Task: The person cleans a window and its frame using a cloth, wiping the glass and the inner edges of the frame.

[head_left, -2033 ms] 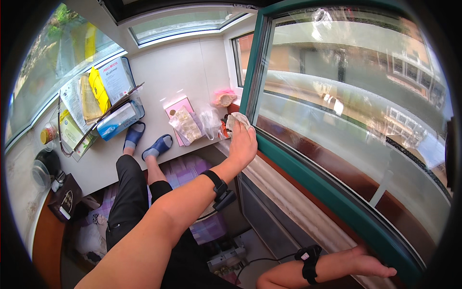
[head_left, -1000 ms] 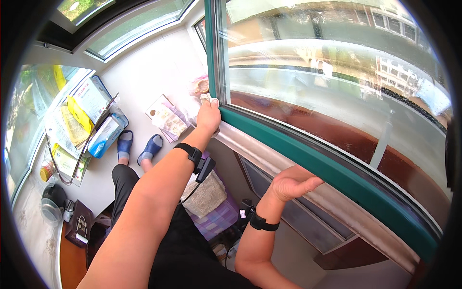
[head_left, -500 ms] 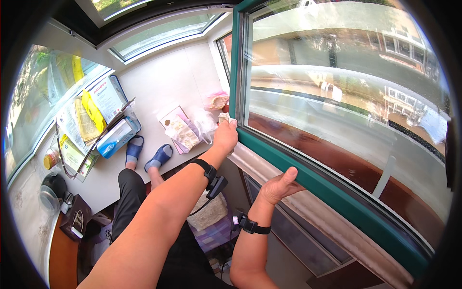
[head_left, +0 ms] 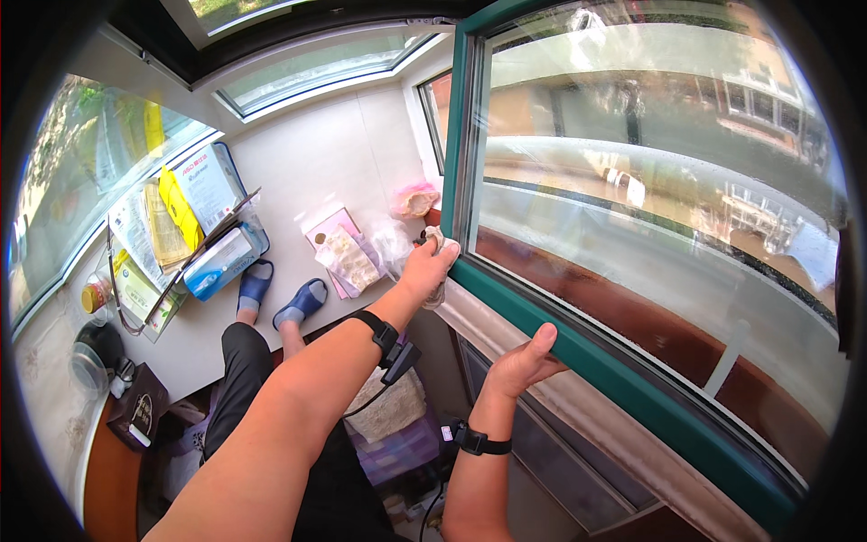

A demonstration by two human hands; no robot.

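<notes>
A green-framed window sash stands open, its glass taking up the right side. My left hand is closed around a pale crumpled cloth beside the sash's lower left corner. Part of the cloth hangs below the fingers. Farther right, my right hand grips the bottom rail of the sash, thumb up on the near side and fingers mostly hidden beneath it. Both wrists wear black straps; a small dark device sits on the left one.
Beneath the sash runs a pale ledge. On the white sill lie a clear plastic bag, a pink bag, and a packet on a pink card. My slippered feet rest there, near a holder of papers and packages.
The whole view has shifted slightly. My left hand and cloth sit a little lower and farther right in the picture, still by the sash corner. My right hand keeps its hold.
</notes>
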